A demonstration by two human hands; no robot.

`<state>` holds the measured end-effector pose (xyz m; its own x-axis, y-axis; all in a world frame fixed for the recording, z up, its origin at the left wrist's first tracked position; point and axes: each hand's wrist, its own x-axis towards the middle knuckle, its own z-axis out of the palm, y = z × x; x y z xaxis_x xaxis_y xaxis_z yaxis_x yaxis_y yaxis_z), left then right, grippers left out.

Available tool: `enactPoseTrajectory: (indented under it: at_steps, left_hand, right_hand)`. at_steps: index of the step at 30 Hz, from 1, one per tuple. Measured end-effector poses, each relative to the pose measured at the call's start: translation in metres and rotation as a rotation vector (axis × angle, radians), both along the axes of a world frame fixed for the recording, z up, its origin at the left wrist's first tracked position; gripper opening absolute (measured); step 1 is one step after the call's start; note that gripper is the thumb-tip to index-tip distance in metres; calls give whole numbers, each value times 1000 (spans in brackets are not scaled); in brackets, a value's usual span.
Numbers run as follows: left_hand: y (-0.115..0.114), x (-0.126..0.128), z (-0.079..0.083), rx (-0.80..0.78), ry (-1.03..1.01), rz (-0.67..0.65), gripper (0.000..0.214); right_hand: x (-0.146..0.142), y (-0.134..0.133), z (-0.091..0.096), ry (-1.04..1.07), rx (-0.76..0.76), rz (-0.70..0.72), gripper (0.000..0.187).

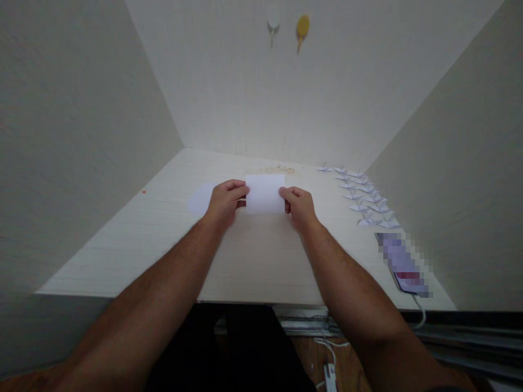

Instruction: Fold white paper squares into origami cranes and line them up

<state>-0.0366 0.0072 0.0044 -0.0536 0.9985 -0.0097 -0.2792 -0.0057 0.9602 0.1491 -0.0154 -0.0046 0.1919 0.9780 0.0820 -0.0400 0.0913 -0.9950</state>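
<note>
A small white sheet of paper is held just above the pale wooden table, near its middle. My left hand pinches the paper's left edge with closed fingers. My right hand pinches its right edge the same way. The paper looks folded into a rectangle. Another pale sheet lies flat on the table just left of my left hand.
Several folded paper cranes sit in rows at the back right. A phone with a white cable lies near the front right corner. Walls close in on three sides. A white and a yellow hook hang on the back wall.
</note>
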Motion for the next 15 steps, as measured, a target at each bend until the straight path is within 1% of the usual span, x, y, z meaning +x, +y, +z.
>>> enactPoseTrajectory:
  at_steps: [4,9,15]
  left_hand:
    - [-1,0,3,0,-19,30,22]
    - [-1,-1,5,34,-91,46,20]
    - [1,-3,7,58,-162,142,22]
  right_hand:
    - [1,0,1,53,-6,15,35]
    - [2,1,2,118,6,31,34]
    - [3,1,-2,134,4,59,21]
